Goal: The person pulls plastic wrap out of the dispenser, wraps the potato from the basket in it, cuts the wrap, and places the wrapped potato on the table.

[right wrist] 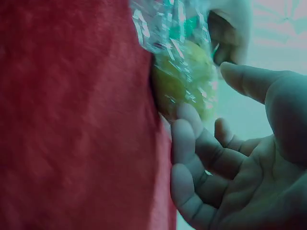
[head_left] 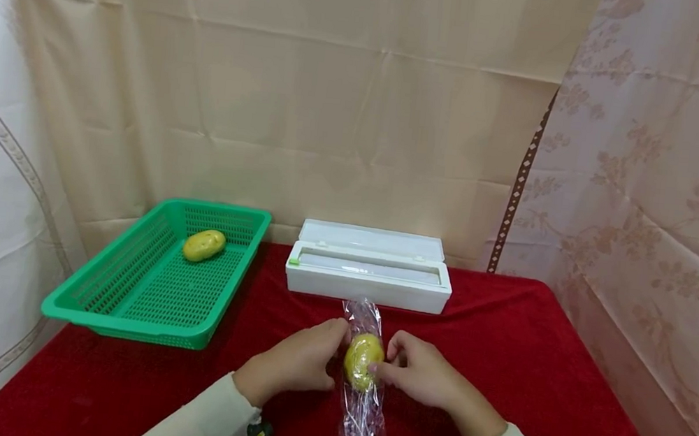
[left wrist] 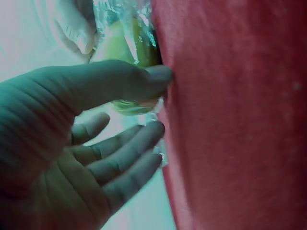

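A yellow potato (head_left: 364,360) lies on the red cloth, wrapped in a strip of clear plastic film (head_left: 361,423). The film's loose ends stretch out beyond the potato, toward the white box and toward the person. My left hand (head_left: 304,357) is at the potato's left side, thumb and fingers spread apart in the left wrist view. From the right, my right hand (head_left: 426,373) touches the wrapped potato with its fingertips. Those fingers bend loosely in the right wrist view, where the potato (right wrist: 168,84) shows through crinkled film. Neither hand grips it firmly.
A green plastic basket (head_left: 149,326) stands at the left with another potato (head_left: 204,245) inside. Behind the hands is a white cling film box (head_left: 368,291), its lid raised and a film roll inside. Red cloth (head_left: 536,376) covers the table; curtains (head_left: 335,104) hang behind it.
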Motion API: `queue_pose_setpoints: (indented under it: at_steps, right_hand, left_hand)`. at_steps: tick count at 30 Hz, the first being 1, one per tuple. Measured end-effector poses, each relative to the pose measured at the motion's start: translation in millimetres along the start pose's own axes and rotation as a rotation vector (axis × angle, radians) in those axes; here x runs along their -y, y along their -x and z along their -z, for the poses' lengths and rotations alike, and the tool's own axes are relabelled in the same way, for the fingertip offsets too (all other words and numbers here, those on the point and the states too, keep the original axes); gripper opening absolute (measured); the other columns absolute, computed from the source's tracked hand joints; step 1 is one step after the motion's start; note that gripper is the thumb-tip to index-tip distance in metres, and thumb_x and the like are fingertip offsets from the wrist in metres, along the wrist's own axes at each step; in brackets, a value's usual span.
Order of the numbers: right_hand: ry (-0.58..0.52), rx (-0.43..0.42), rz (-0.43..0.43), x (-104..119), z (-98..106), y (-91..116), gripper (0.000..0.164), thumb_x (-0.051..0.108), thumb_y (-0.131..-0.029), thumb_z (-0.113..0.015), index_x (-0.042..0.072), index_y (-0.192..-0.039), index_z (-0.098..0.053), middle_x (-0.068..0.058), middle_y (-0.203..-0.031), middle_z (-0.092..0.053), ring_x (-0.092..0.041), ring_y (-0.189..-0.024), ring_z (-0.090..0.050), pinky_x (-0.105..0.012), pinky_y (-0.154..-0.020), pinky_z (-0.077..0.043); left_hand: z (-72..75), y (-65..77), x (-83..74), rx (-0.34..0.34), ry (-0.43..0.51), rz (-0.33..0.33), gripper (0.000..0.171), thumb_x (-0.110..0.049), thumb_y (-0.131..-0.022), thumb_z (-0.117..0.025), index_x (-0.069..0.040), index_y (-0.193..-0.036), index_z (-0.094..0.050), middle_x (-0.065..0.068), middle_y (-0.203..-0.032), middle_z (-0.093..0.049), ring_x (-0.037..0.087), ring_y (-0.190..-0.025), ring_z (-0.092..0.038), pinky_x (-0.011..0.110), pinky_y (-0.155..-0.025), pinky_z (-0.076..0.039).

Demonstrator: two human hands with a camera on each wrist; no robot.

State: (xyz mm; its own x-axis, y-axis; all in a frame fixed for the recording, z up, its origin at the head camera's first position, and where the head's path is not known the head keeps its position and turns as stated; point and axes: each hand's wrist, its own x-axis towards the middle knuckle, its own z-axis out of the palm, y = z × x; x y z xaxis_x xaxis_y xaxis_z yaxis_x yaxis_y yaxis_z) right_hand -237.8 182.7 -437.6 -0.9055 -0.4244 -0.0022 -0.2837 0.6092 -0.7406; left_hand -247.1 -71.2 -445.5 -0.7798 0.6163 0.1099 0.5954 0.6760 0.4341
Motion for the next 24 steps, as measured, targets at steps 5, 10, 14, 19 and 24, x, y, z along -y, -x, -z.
queue_pose_setpoints:
  at_steps: [5, 10, 14, 19, 24]
  right_hand:
    - [0.073, 0.056, 0.218, -1, 12, 2, 0.024, 0.013, -0.087, -0.08, 0.014, -0.1, -0.06, 0.002, -0.09, -0.063, -0.012, -0.079, -0.062, -0.028, -0.07, -0.054]
    - [0.232, 0.112, 0.373, 1, 12, 6, 0.042, 0.001, -0.076, -0.084, 0.025, -0.104, -0.064, 0.006, -0.115, -0.052, -0.014, -0.102, -0.061, -0.03, -0.086, -0.055]
    - [0.38, 0.092, 0.393, 4, 5, 8, 0.051, 0.007, -0.071, -0.091, 0.033, -0.105, -0.064, 0.006, -0.125, -0.046, -0.012, -0.107, -0.059, -0.026, -0.086, -0.055]
    - [0.487, 0.045, 0.432, 6, -2, 9, 0.055, 0.015, -0.066, -0.097, 0.032, -0.106, -0.063, 0.004, -0.125, -0.046, -0.011, -0.103, -0.057, -0.025, -0.084, -0.055]
    - [0.513, 0.025, 0.45, 6, -3, 9, 0.056, 0.024, -0.068, -0.098, 0.031, -0.111, -0.063, 0.004, -0.125, -0.046, -0.01, -0.103, -0.056, -0.027, -0.086, -0.054]
  left_hand:
    - [5.4, 2.9, -10.9, -0.003, -0.251, -0.069, 0.068, -0.018, -0.068, -0.095, -0.014, -0.118, -0.049, -0.002, -0.11, -0.053, 0.008, -0.083, -0.055, 0.023, -0.076, -0.055]
    - [3.4, 0.6, -15.1, 0.002, -0.368, -0.202, 0.072, -0.028, -0.069, -0.097, -0.018, -0.125, -0.052, -0.003, -0.113, -0.051, 0.009, -0.09, -0.055, 0.025, -0.083, -0.054]
    - [1.9, -0.3, -16.3, -0.001, -0.354, -0.216, 0.071, -0.029, -0.069, -0.097, -0.021, -0.124, -0.053, -0.003, -0.112, -0.051, 0.009, -0.09, -0.054, 0.024, -0.083, -0.053]
    - [1.5, -0.2, -16.2, -0.013, -0.365, -0.199, 0.072, -0.033, -0.068, -0.097, -0.023, -0.125, -0.055, -0.004, -0.114, -0.052, 0.009, -0.092, -0.056, 0.028, -0.083, -0.054]
    - [2.2, -0.5, -17.2, -0.02, -0.399, -0.194, 0.073, -0.04, -0.069, -0.097, -0.025, -0.126, -0.056, -0.004, -0.117, -0.055, 0.008, -0.099, -0.059, 0.032, -0.087, -0.055]
